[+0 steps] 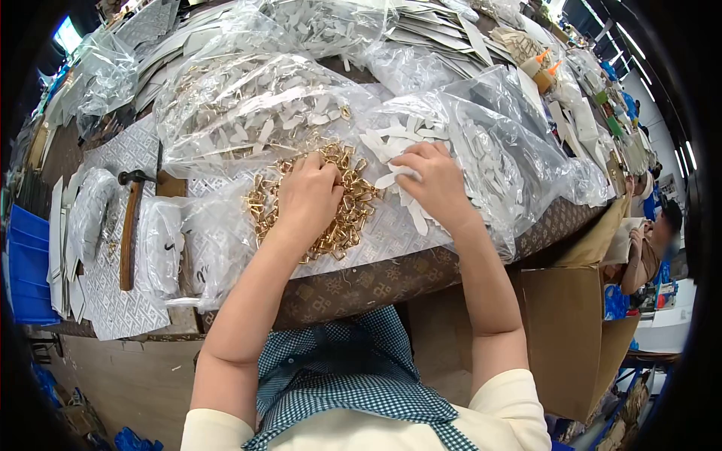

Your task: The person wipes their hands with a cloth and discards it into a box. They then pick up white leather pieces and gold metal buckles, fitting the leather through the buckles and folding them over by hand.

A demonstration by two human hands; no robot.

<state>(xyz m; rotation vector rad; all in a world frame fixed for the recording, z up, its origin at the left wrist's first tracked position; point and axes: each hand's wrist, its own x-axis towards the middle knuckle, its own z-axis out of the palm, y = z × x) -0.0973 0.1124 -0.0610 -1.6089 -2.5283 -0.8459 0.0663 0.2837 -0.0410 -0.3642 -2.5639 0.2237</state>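
Note:
My left hand [310, 197] lies over a heap of small gold-coloured metal buckles or clasps [347, 218], its fingers curled down among them. Its fingertips are hidden, so what they grip cannot be made out. To the right, my right hand [436, 186] pinches a white strip with a rounded end [396, 176] between thumb and fingers. Many similar white strips [481, 161] are spread around and behind that hand, partly inside a clear plastic bag [519, 143].
A larger clear bag [248, 105] behind holds strips with metal pieces on them. On the left lie a hammer [130, 225], plastic-wrapped bundles [162, 244] and a blue bin [30, 259]. An open cardboard box [560, 331] stands right of the table edge. Another person [647, 248] is at far right.

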